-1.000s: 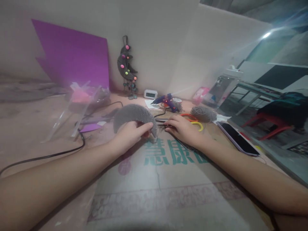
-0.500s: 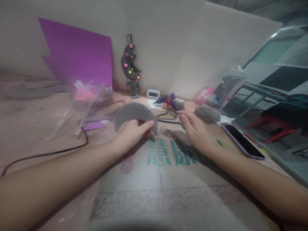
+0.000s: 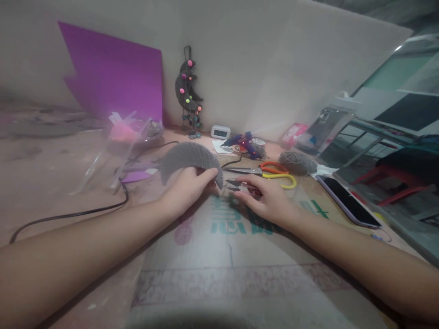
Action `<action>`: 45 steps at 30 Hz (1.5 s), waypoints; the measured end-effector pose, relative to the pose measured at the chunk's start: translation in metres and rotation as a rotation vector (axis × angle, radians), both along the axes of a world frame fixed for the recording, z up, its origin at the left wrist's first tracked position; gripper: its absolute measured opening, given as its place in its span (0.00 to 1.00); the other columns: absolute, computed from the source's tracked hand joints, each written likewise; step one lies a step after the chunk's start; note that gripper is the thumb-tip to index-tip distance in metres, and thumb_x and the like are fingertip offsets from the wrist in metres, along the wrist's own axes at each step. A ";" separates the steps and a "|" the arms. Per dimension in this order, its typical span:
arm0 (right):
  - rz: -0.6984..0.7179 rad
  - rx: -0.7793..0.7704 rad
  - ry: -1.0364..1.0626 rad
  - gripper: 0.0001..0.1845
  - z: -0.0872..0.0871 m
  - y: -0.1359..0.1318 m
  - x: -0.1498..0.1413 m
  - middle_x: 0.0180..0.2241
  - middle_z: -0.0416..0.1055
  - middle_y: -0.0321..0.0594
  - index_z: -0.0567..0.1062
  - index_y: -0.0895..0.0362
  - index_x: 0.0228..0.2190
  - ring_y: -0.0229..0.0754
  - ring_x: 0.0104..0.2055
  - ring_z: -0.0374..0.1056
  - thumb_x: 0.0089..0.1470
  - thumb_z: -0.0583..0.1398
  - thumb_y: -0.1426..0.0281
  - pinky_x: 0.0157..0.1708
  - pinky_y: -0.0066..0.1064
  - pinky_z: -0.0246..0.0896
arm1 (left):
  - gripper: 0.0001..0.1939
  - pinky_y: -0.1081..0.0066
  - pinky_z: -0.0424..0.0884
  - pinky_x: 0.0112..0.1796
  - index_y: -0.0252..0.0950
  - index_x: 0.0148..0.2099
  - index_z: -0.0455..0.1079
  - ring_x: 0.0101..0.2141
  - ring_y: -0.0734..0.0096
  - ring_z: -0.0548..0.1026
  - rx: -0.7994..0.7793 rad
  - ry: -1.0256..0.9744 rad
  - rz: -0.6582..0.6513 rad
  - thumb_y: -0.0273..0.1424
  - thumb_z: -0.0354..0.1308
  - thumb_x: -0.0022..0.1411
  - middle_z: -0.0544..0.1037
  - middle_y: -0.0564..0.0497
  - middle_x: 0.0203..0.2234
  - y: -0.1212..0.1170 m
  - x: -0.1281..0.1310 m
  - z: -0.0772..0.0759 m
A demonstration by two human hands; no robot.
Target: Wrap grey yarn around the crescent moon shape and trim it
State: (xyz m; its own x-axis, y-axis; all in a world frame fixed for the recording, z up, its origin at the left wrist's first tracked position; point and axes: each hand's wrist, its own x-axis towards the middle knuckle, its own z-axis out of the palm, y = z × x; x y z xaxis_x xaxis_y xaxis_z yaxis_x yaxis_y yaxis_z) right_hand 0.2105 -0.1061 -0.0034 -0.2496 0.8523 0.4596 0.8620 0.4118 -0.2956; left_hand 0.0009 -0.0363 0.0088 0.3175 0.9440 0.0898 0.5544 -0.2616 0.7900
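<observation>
Here, just left of the frame's centre, the grey crescent (image 3: pixel 187 153) is held by the left hand (image 3: pixel 187 189), its thumb laid over the inner edge near the right-hand tip and its fingers mostly hidden beneath. Right beside that tip, a pair of small dark snips (image 3: pixel 236 183) is gripped in the half-closed right hand (image 3: pixel 269 194), thumb and forefinger set apart, the two blades parted and pointed left at the crescent; whether the tip is touched cannot be told. Just behind, scissors (image 3: pixel 261 172) with one orange and one yellow handle are seen lying on the bench (image 3: pixel 48 169). Further back, a blue glue gun (image 3: pixel 245 142) is lit by a small red light, a white clock (image 3: pixel 220 133) being placed to its left and a grey yarn ball (image 3: pixel 297 163) to its right. At the right of the frame a phone (image 3: pixel 348 201) is laid face up, its screen dark. Up at top centre, a crescent ornament (image 3: pixel 185 91) dotted with bright balls is hung against the wall, and at upper left a purple sheet (image 3: pixel 116 77) is propped upright.
</observation>
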 end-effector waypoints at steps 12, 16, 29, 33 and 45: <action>0.002 0.020 -0.066 0.15 -0.001 0.001 0.001 0.32 0.77 0.39 0.75 0.55 0.44 0.38 0.27 0.70 0.58 0.59 0.61 0.28 0.27 0.62 | 0.23 0.70 0.62 0.28 0.38 0.24 0.76 0.22 0.65 0.71 0.021 -0.006 0.010 0.48 0.50 0.59 0.75 0.53 0.15 -0.001 -0.001 0.000; -0.003 0.021 -0.091 0.15 -0.001 0.002 0.001 0.35 0.78 0.41 0.75 0.55 0.45 0.40 0.29 0.72 0.58 0.59 0.62 0.30 0.28 0.63 | 0.23 0.70 0.61 0.27 0.38 0.24 0.76 0.22 0.66 0.71 0.012 -0.011 0.001 0.48 0.50 0.59 0.76 0.53 0.17 -0.001 0.000 0.000; -0.009 0.019 -0.091 0.16 -0.001 0.001 0.000 0.37 0.79 0.42 0.75 0.54 0.45 0.41 0.32 0.73 0.59 0.58 0.60 0.33 0.30 0.65 | 0.23 0.71 0.61 0.26 0.38 0.23 0.74 0.24 0.66 0.72 0.023 0.047 -0.033 0.46 0.48 0.59 0.77 0.53 0.18 -0.001 0.001 0.002; -0.004 0.026 -0.089 0.15 -0.001 0.000 0.001 0.35 0.79 0.41 0.75 0.55 0.44 0.41 0.31 0.73 0.59 0.59 0.60 0.32 0.30 0.65 | 0.24 0.70 0.61 0.25 0.38 0.23 0.75 0.24 0.64 0.73 -0.005 0.074 -0.052 0.47 0.48 0.59 0.78 0.51 0.18 0.000 0.001 0.002; -0.032 0.003 -0.082 0.15 0.002 0.001 0.003 0.32 0.78 0.40 0.75 0.54 0.45 0.40 0.28 0.71 0.58 0.59 0.61 0.29 0.28 0.62 | 0.24 0.68 0.65 0.32 0.39 0.27 0.78 0.29 0.62 0.76 -0.061 -0.098 -0.049 0.49 0.48 0.57 0.81 0.52 0.23 0.005 0.001 -0.009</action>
